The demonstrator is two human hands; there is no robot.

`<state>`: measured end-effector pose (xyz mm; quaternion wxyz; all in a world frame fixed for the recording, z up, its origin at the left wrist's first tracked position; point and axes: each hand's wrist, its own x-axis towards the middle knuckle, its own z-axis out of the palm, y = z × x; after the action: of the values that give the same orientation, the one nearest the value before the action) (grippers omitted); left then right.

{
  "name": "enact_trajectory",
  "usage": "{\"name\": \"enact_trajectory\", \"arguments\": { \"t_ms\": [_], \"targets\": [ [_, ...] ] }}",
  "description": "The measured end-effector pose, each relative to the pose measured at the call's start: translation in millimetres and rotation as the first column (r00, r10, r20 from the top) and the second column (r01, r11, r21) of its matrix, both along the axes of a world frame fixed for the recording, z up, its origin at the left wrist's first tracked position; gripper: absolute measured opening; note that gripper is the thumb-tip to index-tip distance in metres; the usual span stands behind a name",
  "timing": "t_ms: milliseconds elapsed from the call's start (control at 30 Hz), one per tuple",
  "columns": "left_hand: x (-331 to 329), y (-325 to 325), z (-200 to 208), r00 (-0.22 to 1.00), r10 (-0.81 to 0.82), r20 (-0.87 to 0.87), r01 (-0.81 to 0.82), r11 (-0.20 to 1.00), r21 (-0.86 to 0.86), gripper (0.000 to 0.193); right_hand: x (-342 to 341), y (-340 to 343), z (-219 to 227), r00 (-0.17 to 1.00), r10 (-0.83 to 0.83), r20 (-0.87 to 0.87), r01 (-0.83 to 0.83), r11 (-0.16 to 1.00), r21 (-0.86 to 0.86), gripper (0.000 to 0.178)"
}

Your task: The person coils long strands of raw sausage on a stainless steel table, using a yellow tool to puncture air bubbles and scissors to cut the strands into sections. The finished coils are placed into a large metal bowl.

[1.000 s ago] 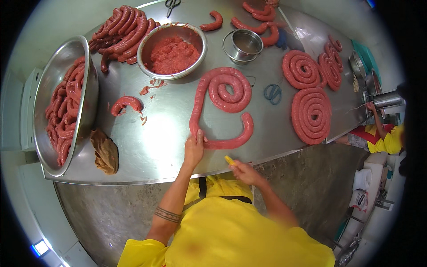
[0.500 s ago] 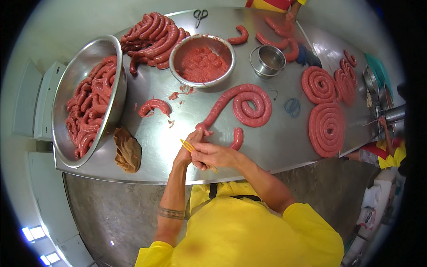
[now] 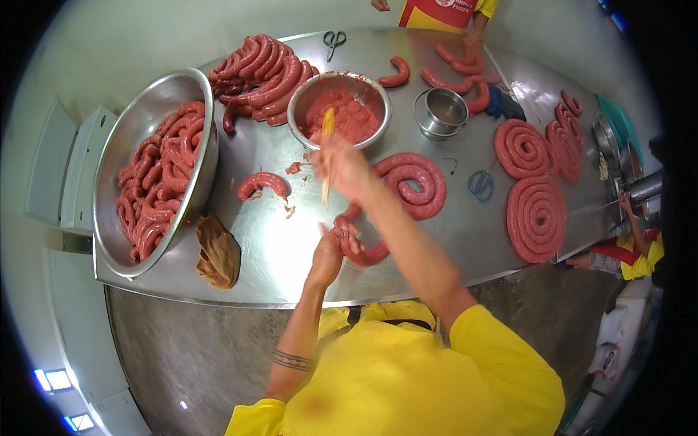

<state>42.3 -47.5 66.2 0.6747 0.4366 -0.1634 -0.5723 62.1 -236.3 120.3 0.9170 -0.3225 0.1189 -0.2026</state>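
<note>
Sausage rope [image 3: 430, 182] on steel table [image 3: 454, 221], coiled at 2 o'clock from the left hand [image 3: 329, 256]; its near bend reaches that hand. Left fingers appear clenched around the casing. Right hand [image 3: 343, 171], blurred, at 12 o'clock from the left, grasps a yellow tool [image 3: 329, 122]; pale strand [image 3: 326, 190] below it, contact with sausage cannot be told. Step judged: working strand at the gripped casing. Method: hold left grip firm without splitting casing; pull strand with even tension; keep tool tip clear of the meat bowl [image 3: 386, 125], 12 o'clock.
</note>
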Motion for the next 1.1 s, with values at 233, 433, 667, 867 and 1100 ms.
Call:
{"name": "enact_trajectory", "arguments": {
  "t_ms": [233, 433, 667, 867, 1100],
  "targets": [
    [9.5, 6.3, -17.1, 0.936, -0.032, 0.35, -0.002, 0.995, 0.096, 0.038, -120.1, -172.6, 80.4, 0.962, -0.274, -0.014, 0.267, 0.947, -0.177, 0.028],
    [22.5, -8.5, -27.3, 0.939, -0.138, 0.314, 0.093, 0.984, 0.155, 0.031, -268.3, -153.9, 109.4, 0.943, -0.325, -0.065, 0.294, 0.91, -0.291, 0.033],
    [11.4, -18.1, -62.3, 0.885, -0.032, 0.464, -0.106, 0.957, 0.268, 0.03, -341.8, -89.0, 38.0, 0.873, -0.392, -0.292, 0.364, 0.92, -0.147, 0.032],
    [0.2, 19.2, -88.5, 0.945, 0.004, 0.328, -0.107, 0.949, 0.297, 0.028, -397.5, -111.2, 25.0, 0.668, -0.665, -0.332, 0.608, 0.746, -0.27, 0.03],
    [-37.2, 47.9, -122.4, 0.915, 0.227, -0.334, -0.107, 0.933, 0.343, 0.027, -388.3, -76.8, -23.2, 0.489, -0.557, -0.672, 0.008, 0.773, -0.635, 0.026]
  ]
}}
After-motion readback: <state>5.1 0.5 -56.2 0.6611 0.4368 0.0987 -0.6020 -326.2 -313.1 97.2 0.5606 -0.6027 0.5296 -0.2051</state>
